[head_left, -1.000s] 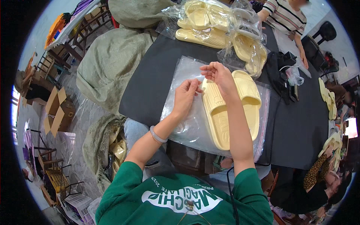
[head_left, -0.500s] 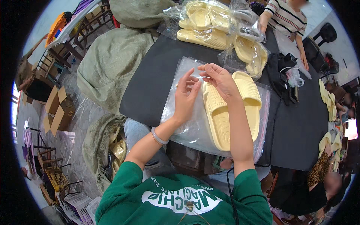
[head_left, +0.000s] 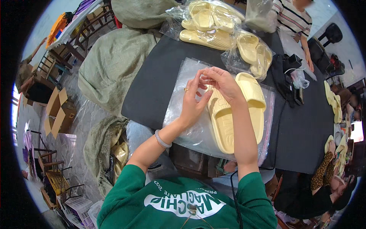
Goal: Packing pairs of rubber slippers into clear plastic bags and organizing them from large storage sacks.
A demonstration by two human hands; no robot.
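Over the table, the fingertips of both my hands meet. My left hand has its fingers stretched up, the thumb apart from them, and shows nothing between. My right hand is closed, its fingers curled and pressed together; whatever it may pinch is too small or hidden. Below lies a pair of pale yellow slide sandals, the left slide partly behind my right hand and forearm, the right slide beside it. Both rest on flat clear plastic bags on the black tabletop.
Bagged yellow slides pile at the far edge, with another bagged pair nearer. A black device with cables sits to the right. Green woven sacks bulge at the left. Across the table, a person in a striped top handles a clear bag.
My left hand has moved up and right, bringing its fingertips against my right hand's. The person across has lifted a clear bag away from the pile.
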